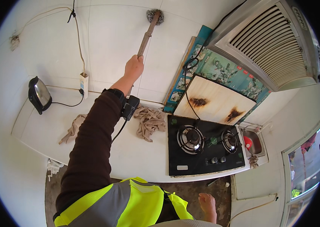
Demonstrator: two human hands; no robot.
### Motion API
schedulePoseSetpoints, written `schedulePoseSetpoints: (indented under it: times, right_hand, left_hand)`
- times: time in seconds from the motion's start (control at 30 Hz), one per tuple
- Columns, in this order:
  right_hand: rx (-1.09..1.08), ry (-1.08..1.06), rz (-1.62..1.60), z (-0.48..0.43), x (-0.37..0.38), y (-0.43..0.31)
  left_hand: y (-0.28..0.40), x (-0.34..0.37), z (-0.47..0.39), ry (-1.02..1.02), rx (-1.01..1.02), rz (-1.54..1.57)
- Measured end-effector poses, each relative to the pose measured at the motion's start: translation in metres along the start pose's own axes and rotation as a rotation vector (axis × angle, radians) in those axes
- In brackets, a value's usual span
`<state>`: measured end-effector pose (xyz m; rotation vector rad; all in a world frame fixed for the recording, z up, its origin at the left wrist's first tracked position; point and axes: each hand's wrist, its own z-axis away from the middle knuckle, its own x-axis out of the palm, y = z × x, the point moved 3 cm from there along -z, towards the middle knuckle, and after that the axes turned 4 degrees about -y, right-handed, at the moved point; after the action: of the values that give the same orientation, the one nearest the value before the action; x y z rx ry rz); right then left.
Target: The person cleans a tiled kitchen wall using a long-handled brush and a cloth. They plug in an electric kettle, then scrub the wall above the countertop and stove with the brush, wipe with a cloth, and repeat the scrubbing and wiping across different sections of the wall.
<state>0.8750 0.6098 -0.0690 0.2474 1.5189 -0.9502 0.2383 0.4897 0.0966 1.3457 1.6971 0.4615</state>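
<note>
My left hand (133,67) grips the brown handle (145,39) of a scrubber, held up to the white tiled wall (114,37). At the far end of the handle, a steel wool ball (150,17) appears to rest against the tiles. A short piece of the handle shows below my fist. My right hand (207,203) hangs low over the floor, fingers curled, with nothing visible in it. Beneath my left forearm, a crumpled beige cloth (150,122) lies on the white countertop (137,153). Another cloth (76,126) is partly hidden by my sleeve.
A black two-burner gas hob (205,159) is set at the right of the counter, below a range hood (270,45). Behind it leans a scorched board (216,99). An electric kettle (39,95) stands left, corded to a power strip (83,85). The sink (255,143) holds something red.
</note>
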Motion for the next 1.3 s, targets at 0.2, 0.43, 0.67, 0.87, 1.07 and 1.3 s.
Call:
schedulePoseSetpoints:
  times: [0.2, 0.43, 0.67, 0.87, 1.07, 1.3]
  right_hand:
    - [-0.043, 0.040, -0.021, 0.009, 0.005, 0.017]
    - [-0.104, 0.055, -0.022, 0.006, -0.008, 0.017]
    - [-0.304, 0.004, 0.033, -0.027, -0.004, -0.025]
    - [-0.497, -0.045, 0.045, -0.084, -0.012, -0.099]
    - [-0.736, 0.013, -0.265, -0.137, -0.035, -0.184]
    - [-0.492, 0.014, -1.251, -0.195, -0.093, -0.262]
  left_hand:
    - [-0.004, 0.001, 0.034, -0.148, -0.183, -0.075]
    - [0.013, 0.010, -0.006, -0.080, -0.094, 0.011]
    - [-0.008, 0.028, 0.117, -0.357, -0.282, 0.585]
    - [0.015, 0.006, 0.163, -0.504, -0.320, 0.777]
    - [0.015, -0.012, 0.202, -0.554, -0.314, 0.831]
    - [0.011, -0.037, 0.255, -0.758, -0.331, 0.700]
